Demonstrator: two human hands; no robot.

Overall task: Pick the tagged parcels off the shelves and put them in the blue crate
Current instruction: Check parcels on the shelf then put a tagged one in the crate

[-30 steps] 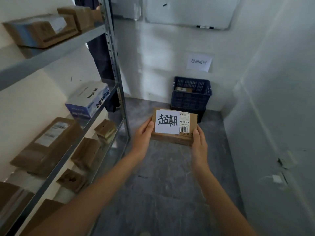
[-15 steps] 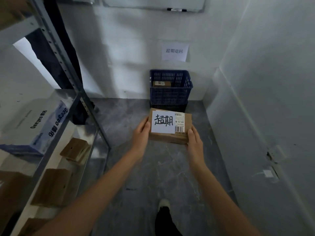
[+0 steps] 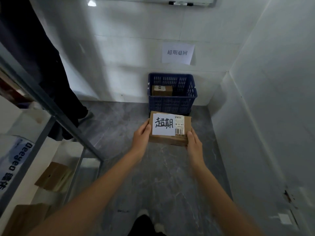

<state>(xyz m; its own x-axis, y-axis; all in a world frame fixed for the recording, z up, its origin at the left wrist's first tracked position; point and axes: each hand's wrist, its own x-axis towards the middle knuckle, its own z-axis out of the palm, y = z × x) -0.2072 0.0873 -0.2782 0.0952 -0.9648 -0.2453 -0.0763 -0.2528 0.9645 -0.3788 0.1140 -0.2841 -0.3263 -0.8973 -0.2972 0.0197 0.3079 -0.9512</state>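
Observation:
I hold a flat brown cardboard parcel (image 3: pixel 179 141) with a white handwritten tag and a barcode label on top. My left hand (image 3: pixel 140 139) grips its left edge and my right hand (image 3: pixel 194 145) grips its right front corner. The parcel is level, in the air just in front of the blue crate (image 3: pixel 172 103). The crate stands on the grey floor against the far wall, and one brown parcel (image 3: pixel 162 90) lies inside it at the back left.
A metal shelf rack (image 3: pixel 51 114) runs along the left with cardboard boxes (image 3: pixel 52 176) and a white-and-blue carton (image 3: pixel 13 160). A person in dark clothes (image 3: pixel 42 74) stands behind the rack. A paper sign (image 3: pixel 178 53) hangs above the crate. A white wall closes the right side.
I have walked closer to the crate; it looms larger and the parcel in my hands now sits just before its front wall. The shelf rack has slid further left.

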